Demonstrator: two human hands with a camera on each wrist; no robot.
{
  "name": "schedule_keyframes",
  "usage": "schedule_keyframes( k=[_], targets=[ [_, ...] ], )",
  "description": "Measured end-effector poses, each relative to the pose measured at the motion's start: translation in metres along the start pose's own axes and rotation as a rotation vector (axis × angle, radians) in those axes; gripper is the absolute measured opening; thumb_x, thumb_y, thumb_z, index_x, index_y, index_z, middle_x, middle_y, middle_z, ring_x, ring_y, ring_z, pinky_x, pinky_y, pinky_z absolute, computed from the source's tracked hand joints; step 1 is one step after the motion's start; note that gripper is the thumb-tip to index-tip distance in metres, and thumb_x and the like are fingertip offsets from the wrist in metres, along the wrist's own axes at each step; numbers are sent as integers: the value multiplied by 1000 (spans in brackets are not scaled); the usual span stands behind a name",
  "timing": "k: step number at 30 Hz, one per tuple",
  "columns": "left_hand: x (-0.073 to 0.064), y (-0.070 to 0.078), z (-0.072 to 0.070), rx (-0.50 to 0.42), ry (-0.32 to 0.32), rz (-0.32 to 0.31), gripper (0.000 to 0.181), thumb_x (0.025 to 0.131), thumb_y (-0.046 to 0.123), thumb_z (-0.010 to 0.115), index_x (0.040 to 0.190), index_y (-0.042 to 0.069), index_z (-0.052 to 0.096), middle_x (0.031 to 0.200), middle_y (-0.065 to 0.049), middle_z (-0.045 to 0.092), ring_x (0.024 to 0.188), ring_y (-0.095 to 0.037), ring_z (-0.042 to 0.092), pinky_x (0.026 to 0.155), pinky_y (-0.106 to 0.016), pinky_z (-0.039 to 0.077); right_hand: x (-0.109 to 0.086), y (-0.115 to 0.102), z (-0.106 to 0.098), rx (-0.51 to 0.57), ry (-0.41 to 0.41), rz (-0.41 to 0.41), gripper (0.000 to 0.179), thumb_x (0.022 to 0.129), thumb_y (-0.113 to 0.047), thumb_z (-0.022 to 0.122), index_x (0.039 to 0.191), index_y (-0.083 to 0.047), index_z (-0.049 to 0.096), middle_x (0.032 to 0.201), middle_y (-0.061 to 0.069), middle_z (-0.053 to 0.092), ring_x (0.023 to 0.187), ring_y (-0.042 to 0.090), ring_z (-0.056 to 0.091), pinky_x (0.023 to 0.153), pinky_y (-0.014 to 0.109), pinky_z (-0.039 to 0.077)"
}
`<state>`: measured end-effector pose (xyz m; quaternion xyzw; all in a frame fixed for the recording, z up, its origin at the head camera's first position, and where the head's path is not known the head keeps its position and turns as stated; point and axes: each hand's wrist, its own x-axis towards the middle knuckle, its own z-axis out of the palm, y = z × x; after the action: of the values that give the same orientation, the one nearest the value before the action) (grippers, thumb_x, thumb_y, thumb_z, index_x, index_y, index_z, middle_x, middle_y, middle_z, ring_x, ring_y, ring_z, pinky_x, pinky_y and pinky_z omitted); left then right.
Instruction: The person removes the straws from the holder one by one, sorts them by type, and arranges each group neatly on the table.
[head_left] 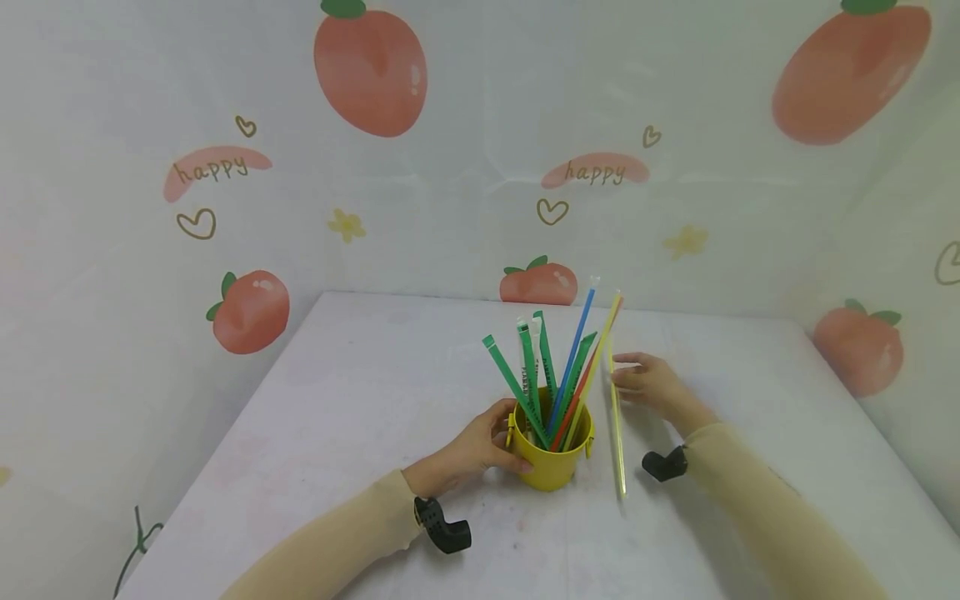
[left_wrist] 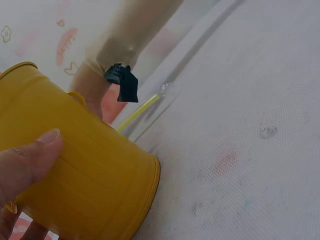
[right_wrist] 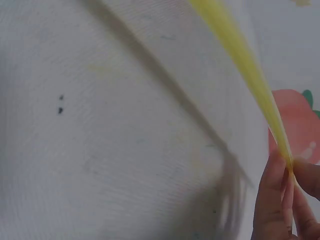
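Observation:
My left hand (head_left: 486, 442) grips a small yellow bucket (head_left: 550, 471) around its left side, the thumb across the front. In the left wrist view the bucket (left_wrist: 95, 165) fills the left, with the thumb pressed on its wall. Several wrapped straws stand in it: green-and-white ones (head_left: 512, 379), a blue one (head_left: 573, 354), a red one and a yellow one (head_left: 600, 358). To the right of the bucket, my right hand (head_left: 651, 385) pinches another yellow straw (head_left: 617, 442) between thumb and fingers. In the right wrist view this straw (right_wrist: 245, 70) slants up from the fingertips, casting a shadow on the table.
The white table (head_left: 360, 383) has faint stains and meets a white backdrop (head_left: 450, 183) printed with peaches, hearts and lettering. A dark wrist mount (head_left: 442, 527) hangs below the left cuff, another (head_left: 664, 463) near the right cuff. A dark cord (head_left: 140, 542) shows at the lower left.

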<state>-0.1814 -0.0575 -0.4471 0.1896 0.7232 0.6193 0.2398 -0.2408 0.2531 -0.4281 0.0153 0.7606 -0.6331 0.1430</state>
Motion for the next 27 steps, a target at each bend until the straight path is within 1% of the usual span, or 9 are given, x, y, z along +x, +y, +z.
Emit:
schedule_keyframes(
  k=[3,6,10,13,14,21,27],
  targets=[
    [-1,1,0,2,0,4,75,67,4,80,131,18,44,133,5,46,129,-22,37,109,-46,23,3,3,4,-49,13,24,55,89,-5,58,134,12,31,100,10,59,80,6,60,78,28,54],
    [-1,1,1,8,2,5,75,67,4,80,131,18,44,134,5,46,130,-22,36,109,-46,23,7,7,7,-58,27,50,54,88,-3,59,133,13,33,97,11,59,75,7,61,74,28,55],
    [-1,2,1,8,5,7,75,67,3,80,131,18,44,134,5,46,130,-23,36,109,-47,22,11,10,10,-70,51,95,53,87,-3,61,132,11,36,104,18,57,74,9,61,72,28,55],
    [-1,1,1,6,8,5,76,67,3,80,131,18,44,134,4,46,130,-23,36,110,-49,20,12,9,11,-106,60,122,53,86,-6,64,130,9,40,109,20,55,76,11,61,72,28,55],
    [-1,1,1,6,8,5,76,67,3,80,131,18,44,134,4,46,129,-23,36,110,-49,20,12,9,11,-103,54,122,52,85,-7,66,128,9,42,106,20,56,75,12,62,70,28,55],
    [-1,1,1,16,8,1,76,67,4,81,131,19,44,133,5,46,129,-23,37,109,-50,20,13,7,14,-113,64,168,52,83,-7,68,126,8,43,104,20,54,79,15,62,71,29,55],
    [0,0,0,19,8,-2,75,67,7,81,131,20,44,133,6,46,129,-24,36,109,-51,20,14,5,18,-119,87,193,47,85,-2,63,127,8,43,102,17,53,76,13,61,69,28,55]
  ],
)
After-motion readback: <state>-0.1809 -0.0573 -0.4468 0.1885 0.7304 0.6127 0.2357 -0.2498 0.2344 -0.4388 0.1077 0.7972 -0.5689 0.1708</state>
